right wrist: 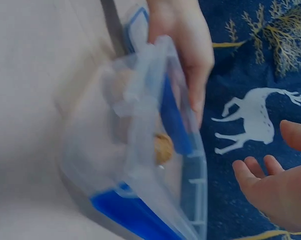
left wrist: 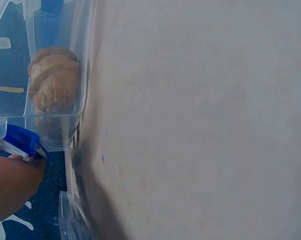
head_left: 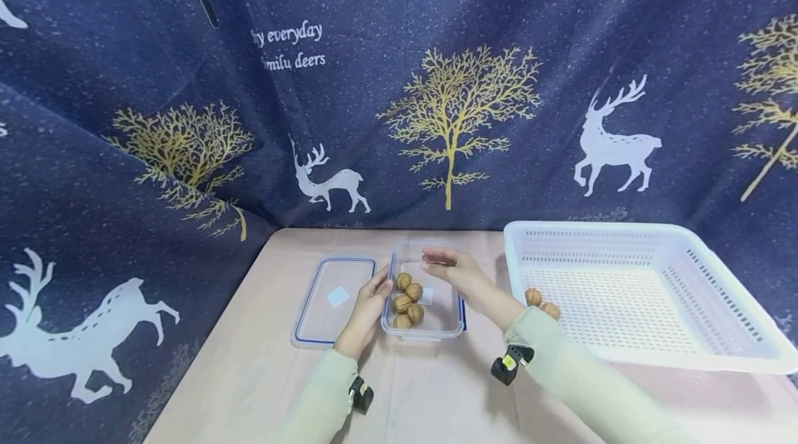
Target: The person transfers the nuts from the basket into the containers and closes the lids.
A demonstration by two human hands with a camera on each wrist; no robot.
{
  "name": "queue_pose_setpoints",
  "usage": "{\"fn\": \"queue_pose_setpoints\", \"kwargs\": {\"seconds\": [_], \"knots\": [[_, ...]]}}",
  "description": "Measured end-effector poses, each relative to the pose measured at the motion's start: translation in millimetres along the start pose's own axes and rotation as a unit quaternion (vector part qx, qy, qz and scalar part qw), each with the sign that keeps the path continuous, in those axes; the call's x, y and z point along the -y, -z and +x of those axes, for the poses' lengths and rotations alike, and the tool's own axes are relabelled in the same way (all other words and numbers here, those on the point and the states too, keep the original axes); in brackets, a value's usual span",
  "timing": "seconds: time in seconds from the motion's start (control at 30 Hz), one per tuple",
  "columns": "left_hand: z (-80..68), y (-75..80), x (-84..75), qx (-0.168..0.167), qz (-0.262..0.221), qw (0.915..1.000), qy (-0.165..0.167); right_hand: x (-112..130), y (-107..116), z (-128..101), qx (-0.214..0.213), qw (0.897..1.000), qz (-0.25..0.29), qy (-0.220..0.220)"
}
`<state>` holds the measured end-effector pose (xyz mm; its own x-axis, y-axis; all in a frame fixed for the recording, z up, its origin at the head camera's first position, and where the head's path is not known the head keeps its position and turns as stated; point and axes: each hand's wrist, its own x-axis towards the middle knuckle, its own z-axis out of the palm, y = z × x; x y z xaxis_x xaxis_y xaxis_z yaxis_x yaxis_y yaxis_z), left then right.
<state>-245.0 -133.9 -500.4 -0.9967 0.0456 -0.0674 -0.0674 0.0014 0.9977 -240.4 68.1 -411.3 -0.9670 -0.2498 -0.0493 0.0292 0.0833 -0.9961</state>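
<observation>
A clear plastic food box (head_left: 424, 330) with blue side clips stands on the table, with several walnuts (head_left: 414, 291) along its left half. At its left side my left hand (head_left: 368, 305) holds the edge. Close up in the left wrist view, a fingertip (left wrist: 25, 180) meets the blue clip (left wrist: 23, 140). My right hand (head_left: 458, 274) hovers above the box's right part, its fingers loosely bent with nothing between them. In the right wrist view that hand (right wrist: 280, 190) is apart from the box, and a walnut (right wrist: 163, 149) shows inside.
The box's lid (head_left: 337, 264), with a blue seal, lies flat to the left. On the right stands a large white slotted basket (head_left: 623, 291) with two walnuts (head_left: 542, 302) at its near left. A dark blue deer-print cloth (head_left: 374, 118) hangs behind the table.
</observation>
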Motion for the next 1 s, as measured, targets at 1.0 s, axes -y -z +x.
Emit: {"fn": "queue_pose_setpoints", "kwargs": {"seconds": [1.0], "knots": [[-1.5,-0.8,-0.5,-0.010,0.007,0.9999,-0.001,45.3,109.6,7.9,0.014,0.996,0.064,0.057]]}}
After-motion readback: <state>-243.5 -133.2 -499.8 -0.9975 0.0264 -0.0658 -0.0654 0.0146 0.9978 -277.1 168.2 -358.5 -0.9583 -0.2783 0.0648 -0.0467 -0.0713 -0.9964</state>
